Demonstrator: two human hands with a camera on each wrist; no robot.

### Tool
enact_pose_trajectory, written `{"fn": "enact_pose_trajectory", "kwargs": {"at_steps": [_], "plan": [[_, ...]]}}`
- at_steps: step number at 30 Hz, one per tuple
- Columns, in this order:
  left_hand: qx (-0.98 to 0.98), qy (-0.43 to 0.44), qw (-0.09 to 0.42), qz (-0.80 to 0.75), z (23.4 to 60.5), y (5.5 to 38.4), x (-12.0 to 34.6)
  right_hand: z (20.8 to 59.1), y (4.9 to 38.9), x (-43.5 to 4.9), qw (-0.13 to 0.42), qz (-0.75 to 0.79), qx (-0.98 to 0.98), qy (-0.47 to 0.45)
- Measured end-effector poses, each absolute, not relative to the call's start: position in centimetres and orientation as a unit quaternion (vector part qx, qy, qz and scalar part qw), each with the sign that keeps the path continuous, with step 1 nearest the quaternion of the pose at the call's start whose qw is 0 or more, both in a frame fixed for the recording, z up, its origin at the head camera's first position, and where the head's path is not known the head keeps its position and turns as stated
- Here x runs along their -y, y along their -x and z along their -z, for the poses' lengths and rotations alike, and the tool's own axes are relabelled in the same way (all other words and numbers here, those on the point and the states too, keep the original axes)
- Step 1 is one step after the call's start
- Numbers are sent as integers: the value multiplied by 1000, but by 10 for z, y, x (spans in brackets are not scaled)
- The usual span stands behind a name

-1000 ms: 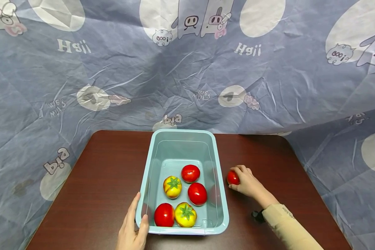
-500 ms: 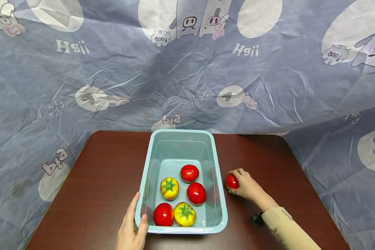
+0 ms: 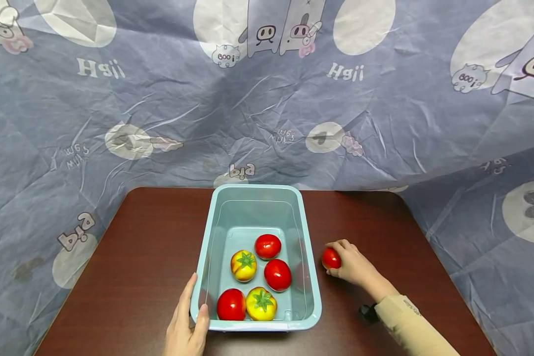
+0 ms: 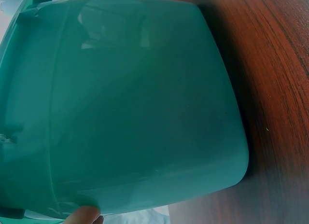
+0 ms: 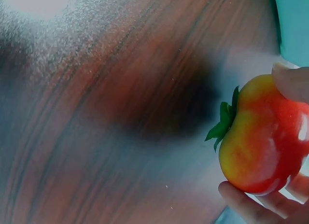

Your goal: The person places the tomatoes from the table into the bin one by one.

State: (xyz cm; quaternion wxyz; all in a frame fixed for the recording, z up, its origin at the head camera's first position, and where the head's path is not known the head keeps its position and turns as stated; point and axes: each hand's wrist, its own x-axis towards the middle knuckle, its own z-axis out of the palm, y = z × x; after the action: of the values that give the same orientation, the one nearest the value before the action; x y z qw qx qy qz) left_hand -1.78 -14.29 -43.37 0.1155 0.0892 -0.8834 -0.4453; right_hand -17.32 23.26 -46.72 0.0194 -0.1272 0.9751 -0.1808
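Observation:
My right hand (image 3: 350, 264) grips a toy tomato (image 3: 331, 258) just right of the light blue plastic bin (image 3: 312, 277). In the right wrist view this tomato (image 5: 263, 142) is glossy red with a yellow shoulder and green leaves; the thumb lies above it and fingers curl below. I cannot tell whether it touches the table. My left hand (image 3: 184, 321) holds the bin's near left corner, thumb at the near side and fingers along the left wall. In the bin lie several tomatoes: plain red ones (image 3: 278, 275) and yellow ones with green leaves (image 3: 261, 303).
The bin stands on a dark brown wooden table (image 3: 147, 257). A wrinkled grey-blue cloth (image 3: 222, 109) with cartoon prints hangs behind and at the sides. A small black object (image 3: 368, 313) shows beside the right sleeve (image 3: 411, 321).
My right hand, with the tomato, has shifted slightly nearer. The smaller yellow tomato in the bin rocks in place. My left hand stays at the bin's corner.

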Motion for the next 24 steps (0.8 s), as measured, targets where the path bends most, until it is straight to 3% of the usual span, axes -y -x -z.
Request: {"fn": "enact_pose_trajectory", "kwargs": {"at_steps": [24], "plan": [[883, -76, 133, 443, 433, 16, 144, 437, 165, -232, -20, 177, -973, 149]]}}
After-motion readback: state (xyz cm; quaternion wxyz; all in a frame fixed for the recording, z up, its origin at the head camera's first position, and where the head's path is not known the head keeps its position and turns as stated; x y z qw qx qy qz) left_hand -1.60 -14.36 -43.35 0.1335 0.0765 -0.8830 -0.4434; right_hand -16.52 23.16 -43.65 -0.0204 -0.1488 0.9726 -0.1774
